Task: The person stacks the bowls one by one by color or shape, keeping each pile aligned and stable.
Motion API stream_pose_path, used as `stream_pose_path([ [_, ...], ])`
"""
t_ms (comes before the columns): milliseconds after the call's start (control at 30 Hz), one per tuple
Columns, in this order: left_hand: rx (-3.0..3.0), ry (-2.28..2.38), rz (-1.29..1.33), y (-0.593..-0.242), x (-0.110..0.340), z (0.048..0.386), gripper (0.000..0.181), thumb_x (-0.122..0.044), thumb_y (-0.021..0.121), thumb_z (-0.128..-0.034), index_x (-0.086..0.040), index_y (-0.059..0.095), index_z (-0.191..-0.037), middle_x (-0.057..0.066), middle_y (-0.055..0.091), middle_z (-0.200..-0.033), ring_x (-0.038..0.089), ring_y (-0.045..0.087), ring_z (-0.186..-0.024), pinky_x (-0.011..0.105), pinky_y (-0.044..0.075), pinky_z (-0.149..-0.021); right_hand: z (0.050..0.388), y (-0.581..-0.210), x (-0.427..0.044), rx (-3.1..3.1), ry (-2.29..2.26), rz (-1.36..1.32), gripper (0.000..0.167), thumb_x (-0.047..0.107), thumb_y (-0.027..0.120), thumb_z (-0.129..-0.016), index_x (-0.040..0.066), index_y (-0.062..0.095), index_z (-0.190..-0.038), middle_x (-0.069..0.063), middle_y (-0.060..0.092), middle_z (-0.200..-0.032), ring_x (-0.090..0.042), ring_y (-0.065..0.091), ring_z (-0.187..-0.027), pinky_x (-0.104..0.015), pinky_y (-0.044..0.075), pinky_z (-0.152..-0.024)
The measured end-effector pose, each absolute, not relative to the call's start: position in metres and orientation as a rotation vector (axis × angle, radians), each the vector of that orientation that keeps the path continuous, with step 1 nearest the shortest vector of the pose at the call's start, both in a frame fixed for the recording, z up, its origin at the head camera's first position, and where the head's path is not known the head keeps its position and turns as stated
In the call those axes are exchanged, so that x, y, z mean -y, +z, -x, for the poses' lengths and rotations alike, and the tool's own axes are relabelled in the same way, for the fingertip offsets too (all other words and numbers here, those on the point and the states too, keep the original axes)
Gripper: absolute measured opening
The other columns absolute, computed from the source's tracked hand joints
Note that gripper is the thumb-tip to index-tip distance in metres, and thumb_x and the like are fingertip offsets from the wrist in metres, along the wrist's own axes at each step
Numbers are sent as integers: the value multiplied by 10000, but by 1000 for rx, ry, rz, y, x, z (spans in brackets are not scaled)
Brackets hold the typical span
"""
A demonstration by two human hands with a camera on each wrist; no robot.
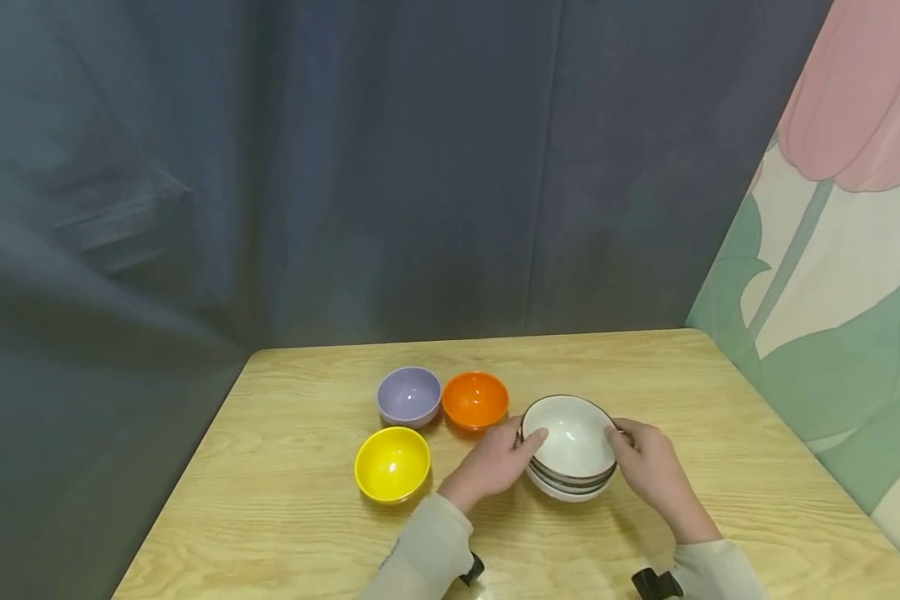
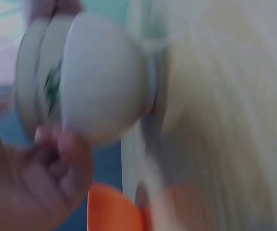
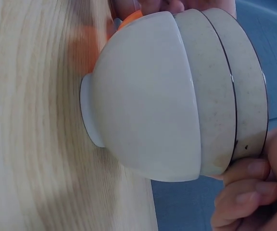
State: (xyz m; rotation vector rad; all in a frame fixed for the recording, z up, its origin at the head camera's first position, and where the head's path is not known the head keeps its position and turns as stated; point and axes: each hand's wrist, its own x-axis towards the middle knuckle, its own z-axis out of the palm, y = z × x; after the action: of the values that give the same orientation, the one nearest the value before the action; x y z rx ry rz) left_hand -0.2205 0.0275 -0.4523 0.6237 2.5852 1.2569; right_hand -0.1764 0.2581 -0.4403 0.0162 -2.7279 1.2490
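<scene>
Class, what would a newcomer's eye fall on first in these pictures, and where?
Probably the yellow bowl, with the purple bowl and orange bowl behind it. To their right, the left hand and right hand grip a stack of pale bowls. A pink tulip picture looms at upper right.

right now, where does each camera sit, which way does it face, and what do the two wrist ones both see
Head: worn on the head, facing forward and down at the table and stack of bowls; left hand, right hand and sleeves show.
Left wrist: on that wrist, seeing the stack side-on, blurred; left hand at lower left, other fingers at top.
Right wrist: same, from the right; right hand at lower right, other fingers at top.
Both wrist views share the stack, tabletop and orange bowl.
</scene>
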Motion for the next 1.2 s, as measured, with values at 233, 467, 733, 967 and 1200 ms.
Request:
stream_pose_path([
  [233,-2315,1344,-805,-448,-12,228,731,-362,874,-767,-194,523,-1386,-48,582,-871,65,524,-753,207,459,-651,178,-441,-262,2761,1344,31,464,192,461,-1059,-199,515,-1302,-311,676,-1092,-320,684,-956,-300,568,-705],
  [467,-2432,1325,-846,-449,-16,226,820,-399,899,-725,-249,500,-1426,-84,601,-978,60,515,-836,199,455,-742,179,-439,-259,2746,1276,8,435,178,449,-1064,-190,553,-1270,-268,690,-1019,-259,648,-837,-272,529,-630],
  [733,-2481,1289,-851,-445,-15,224,877,-415,896,-723,-256,458,-1466,-117,607,-1266,46,531,-1022,243,448,-982,179,-437,-257,2736,1232,-6,410,158,432,-1065,-175,576,-1256,-221,694,-968,-192,556,-733,-258,469,-570],
  [967,-2476,1294,-851,-446,-15,223,866,-392,903,-722,-246,472,-1459,-128,616,-1239,20,537,-1032,239,447,-989,178,-440,-255,2728,1210,-18,418,176,418,-1073,-166,594,-1238,-266,696,-1004,-198,592,-743,-263,483,-570],
  [1200,-2479,1271,-849,-448,-16,222,850,-406,897,-726,-217,487,-1446,-114,615,-1075,51,519,-913,205,455,-852,176,-444,-253,2718,1114,-9,393,154,424,-1061,-153,626,-1202,-271,699,-1011,-228,606,-764,-308,501,-607],
])
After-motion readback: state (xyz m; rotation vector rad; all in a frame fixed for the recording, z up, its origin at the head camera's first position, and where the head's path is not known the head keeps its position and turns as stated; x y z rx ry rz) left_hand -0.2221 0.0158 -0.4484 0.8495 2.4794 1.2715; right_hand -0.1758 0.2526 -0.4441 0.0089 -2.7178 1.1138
